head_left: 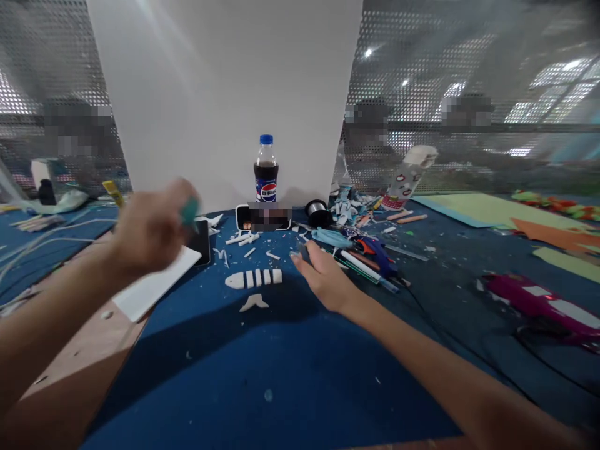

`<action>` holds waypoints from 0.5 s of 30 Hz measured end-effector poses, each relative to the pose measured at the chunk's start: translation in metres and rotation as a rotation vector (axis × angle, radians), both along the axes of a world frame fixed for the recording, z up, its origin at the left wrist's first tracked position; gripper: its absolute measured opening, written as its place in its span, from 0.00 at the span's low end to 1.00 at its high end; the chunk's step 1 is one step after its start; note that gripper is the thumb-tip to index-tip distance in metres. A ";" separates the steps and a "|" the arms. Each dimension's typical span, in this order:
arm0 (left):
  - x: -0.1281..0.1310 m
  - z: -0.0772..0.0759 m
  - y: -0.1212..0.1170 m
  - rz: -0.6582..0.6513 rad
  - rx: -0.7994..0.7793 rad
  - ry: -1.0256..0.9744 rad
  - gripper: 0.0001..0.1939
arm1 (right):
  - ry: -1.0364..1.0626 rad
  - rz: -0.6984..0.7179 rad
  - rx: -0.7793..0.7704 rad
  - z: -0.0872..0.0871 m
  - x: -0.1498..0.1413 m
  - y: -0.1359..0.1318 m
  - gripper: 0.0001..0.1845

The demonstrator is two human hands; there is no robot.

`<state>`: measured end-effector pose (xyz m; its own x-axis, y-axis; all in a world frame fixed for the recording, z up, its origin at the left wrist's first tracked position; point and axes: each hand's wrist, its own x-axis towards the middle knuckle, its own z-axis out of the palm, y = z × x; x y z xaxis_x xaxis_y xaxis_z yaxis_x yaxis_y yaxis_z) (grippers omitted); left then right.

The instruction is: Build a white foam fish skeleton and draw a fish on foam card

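My left hand [152,231] is raised above the left side of the table, its fingers curled and slightly blurred. A small teal object [190,212] shows at its fingertips; its kind is not clear. My right hand [328,278] is low over the table, with thumb and fingers closed around a small dark grey piece [304,252], partly hidden. Between the hands lies a white fish shape cut into pieces: a pointed head [235,280], several body slices [258,277] in a row, and a forked tail [254,303] nearer to me.
A cola bottle [265,175] stands behind a propped-up phone [244,217] and a wire spool [318,214]. Blue glue gun [377,253], sticks and scraps [347,209] lie right of centre. Further right is a magenta tool [544,304] with a cord. White sheet [159,284] lies left.
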<state>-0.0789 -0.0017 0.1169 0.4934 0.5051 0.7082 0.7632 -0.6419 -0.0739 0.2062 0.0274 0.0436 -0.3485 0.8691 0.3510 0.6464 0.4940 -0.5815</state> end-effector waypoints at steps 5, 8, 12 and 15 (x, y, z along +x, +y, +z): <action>0.075 -0.048 -0.020 0.085 -0.268 0.649 0.26 | 0.248 -0.012 -0.080 -0.014 0.011 0.012 0.10; 0.085 -0.063 -0.023 0.108 -0.363 0.705 0.23 | 0.360 -0.003 -0.039 -0.019 0.016 0.018 0.13; 0.081 -0.071 -0.017 0.085 -0.457 0.683 0.17 | 0.445 0.011 -0.063 -0.022 0.015 0.019 0.14; 0.082 -0.075 -0.015 0.095 -0.487 0.637 0.14 | 0.494 0.063 -0.151 -0.021 0.011 0.015 0.17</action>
